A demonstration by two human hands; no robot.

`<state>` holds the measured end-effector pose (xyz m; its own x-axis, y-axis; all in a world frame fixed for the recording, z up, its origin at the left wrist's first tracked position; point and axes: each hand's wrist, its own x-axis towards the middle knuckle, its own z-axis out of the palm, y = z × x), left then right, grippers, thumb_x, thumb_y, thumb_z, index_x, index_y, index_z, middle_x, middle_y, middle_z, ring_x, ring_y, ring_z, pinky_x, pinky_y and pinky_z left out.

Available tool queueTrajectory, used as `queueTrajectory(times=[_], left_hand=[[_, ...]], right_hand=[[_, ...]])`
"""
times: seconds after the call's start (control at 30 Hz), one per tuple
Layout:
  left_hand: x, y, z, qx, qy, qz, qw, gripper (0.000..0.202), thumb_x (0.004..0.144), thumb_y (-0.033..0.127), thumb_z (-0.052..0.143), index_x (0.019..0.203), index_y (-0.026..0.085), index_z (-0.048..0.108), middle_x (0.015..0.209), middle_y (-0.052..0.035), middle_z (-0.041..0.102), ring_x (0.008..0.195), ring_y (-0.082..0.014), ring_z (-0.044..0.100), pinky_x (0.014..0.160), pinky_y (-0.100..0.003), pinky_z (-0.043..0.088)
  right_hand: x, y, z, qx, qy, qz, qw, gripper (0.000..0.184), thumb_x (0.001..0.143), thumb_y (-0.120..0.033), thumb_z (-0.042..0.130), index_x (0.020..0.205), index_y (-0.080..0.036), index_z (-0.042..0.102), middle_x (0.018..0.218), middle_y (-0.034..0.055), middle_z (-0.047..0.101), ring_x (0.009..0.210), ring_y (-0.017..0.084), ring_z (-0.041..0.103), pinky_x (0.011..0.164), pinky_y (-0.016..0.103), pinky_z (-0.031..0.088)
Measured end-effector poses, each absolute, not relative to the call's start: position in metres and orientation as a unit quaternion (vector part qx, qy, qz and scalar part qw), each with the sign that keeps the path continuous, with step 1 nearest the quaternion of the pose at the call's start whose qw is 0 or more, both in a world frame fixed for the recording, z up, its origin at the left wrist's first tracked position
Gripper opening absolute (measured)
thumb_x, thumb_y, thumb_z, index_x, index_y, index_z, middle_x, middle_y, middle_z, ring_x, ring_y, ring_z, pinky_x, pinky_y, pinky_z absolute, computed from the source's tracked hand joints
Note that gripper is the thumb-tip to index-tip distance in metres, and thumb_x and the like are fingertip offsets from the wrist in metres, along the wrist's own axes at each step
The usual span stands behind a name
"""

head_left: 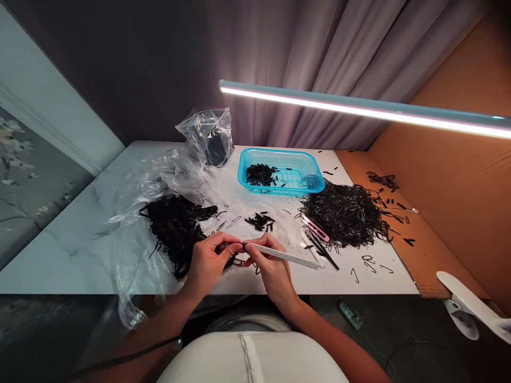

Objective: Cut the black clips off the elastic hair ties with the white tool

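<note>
My left hand [209,261] is closed, its thumb and fingers pinching a small black piece [244,247] too small to make out exactly. Beside it my right hand [272,264] grips a long flat white stick [297,259], which slants down to the right; its near end meets the black piece at my left fingertips. Under and left of my left hand lies a heap of black strips [171,223] on clear plastic. Just beyond my hands is a small pile of short black pieces [260,221].
A blue basket [315,186] with short black pieces stands behind. To the right are a pile of thin black loops [347,213], a pink-handled tool [318,230] and dark tweezers-like tools [325,251]. A clear bag [215,139] sits back left; a lamp tube [359,109] hangs above.
</note>
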<state>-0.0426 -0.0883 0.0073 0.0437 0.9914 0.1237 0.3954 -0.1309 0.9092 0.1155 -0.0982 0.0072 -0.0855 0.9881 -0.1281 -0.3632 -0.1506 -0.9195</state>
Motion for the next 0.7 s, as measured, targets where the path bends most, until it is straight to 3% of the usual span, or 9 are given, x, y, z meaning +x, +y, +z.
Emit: queueTrajectory(times=[0.1,0.3,0.47,0.7], left_hand=[[-0.048,-0.085,0.002,0.596,0.544,0.436,0.398,0.019,0.088,0.034,0.063,0.084,0.018,0.072,0.077,-0.0010,0.070,0.076,-0.0147,0.061,0.074,-0.026,0.044],[-0.062,-0.076,0.001,0.533,0.546,0.497,0.413,0.026,0.088,0.040,0.062,0.075,0.017,0.065,0.072,0.0010,0.063,0.070,-0.0119,0.054,0.067,-0.024,0.040],[-0.047,-0.084,0.011,0.595,0.557,0.415,0.405,0.022,0.078,0.038,0.073,0.090,0.019,0.074,0.076,0.0002,0.069,0.067,-0.0126,0.056,0.064,-0.025,0.041],[-0.053,-0.077,0.001,0.550,0.522,0.438,0.482,0.016,0.084,0.032,0.067,0.078,0.017,0.069,0.075,-0.0002,0.069,0.074,-0.0145,0.059,0.072,-0.026,0.043]], right_hand=[[0.116,-0.100,0.004,-0.411,-0.364,0.632,0.547,0.024,0.082,-0.035,0.071,0.078,-0.016,0.057,0.088,0.0045,0.070,0.073,0.014,0.066,0.063,0.025,0.056],[0.122,-0.099,-0.002,-0.411,-0.319,0.620,0.587,0.022,0.082,-0.032,0.072,0.079,-0.016,0.058,0.093,0.0052,0.070,0.084,0.017,0.068,0.070,0.029,0.058],[0.116,-0.102,0.002,-0.402,-0.335,0.636,0.567,0.022,0.082,-0.032,0.072,0.077,-0.016,0.058,0.092,0.0043,0.069,0.078,0.015,0.067,0.070,0.029,0.059],[0.113,-0.101,-0.003,-0.388,-0.307,0.671,0.553,0.027,0.081,-0.031,0.073,0.076,-0.017,0.051,0.090,0.0049,0.071,0.075,0.015,0.068,0.068,0.027,0.056]])
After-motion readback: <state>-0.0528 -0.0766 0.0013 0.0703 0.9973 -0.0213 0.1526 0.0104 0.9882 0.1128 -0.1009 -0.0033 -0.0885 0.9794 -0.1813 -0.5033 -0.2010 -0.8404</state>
